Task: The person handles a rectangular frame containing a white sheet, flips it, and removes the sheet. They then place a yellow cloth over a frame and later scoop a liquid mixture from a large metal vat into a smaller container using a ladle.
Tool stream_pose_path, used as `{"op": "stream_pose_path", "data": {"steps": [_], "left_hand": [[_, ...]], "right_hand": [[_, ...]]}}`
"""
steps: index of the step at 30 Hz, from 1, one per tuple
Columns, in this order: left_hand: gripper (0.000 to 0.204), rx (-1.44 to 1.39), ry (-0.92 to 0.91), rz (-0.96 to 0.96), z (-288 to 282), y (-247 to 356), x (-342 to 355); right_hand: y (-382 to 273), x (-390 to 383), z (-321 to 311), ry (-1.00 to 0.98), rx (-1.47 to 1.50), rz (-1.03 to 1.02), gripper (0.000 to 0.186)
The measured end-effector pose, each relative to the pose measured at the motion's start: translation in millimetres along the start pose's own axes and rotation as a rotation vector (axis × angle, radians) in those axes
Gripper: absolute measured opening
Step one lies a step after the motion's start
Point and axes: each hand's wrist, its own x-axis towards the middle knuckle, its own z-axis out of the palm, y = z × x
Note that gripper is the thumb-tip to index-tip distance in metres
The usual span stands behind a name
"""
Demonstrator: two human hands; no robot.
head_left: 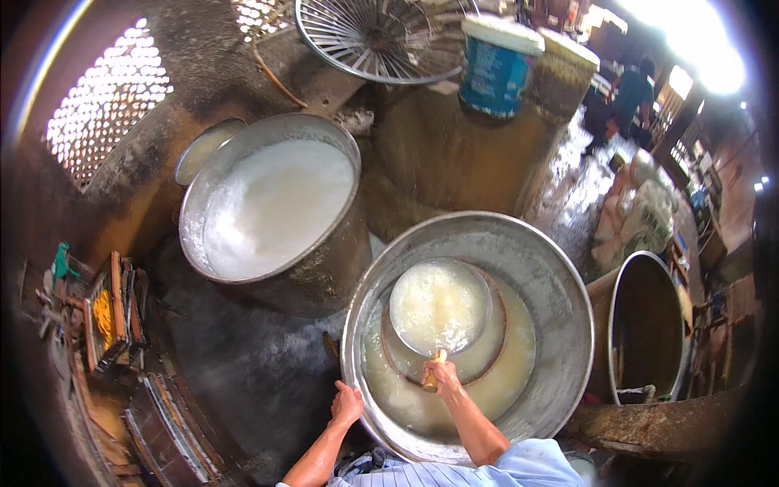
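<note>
right hand [442, 375] grip: pinching ladle [439, 307] handle | ladle full of pulp, lifted over basin [560, 300] | left hand [347, 403] grip: pressed on near rim | far-left pot [272, 207] already frothy-full

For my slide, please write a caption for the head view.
Right hand lifts a full ladle from a steel basin; left hand grips its rim.

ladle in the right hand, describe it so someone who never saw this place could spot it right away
Start at the wide metal basin nearest the person, holding shallow yellowish liquid. Above its middle sits the ladle, a round metal bowl full of pale foamy liquid, its wooden handle gripped by the right hand. Unlike the tall pot of white foam to the left, it is small and hand-held.
</note>
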Motion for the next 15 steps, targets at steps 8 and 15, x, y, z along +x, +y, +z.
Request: {"op": "stream_pose_path", "data": {"steps": [8,15], "left_hand": [[0.049,-0.141,-0.022,0.108,2,-12,5],[0.068,-0.183,-0.189,0.104,-18,-19,-2]], "right_hand": [[-157,-56,124,-0.067,0.162,-0.115,0.008],[-250,-71,271,-0.106,0.102,-0.336,0.006]]}}
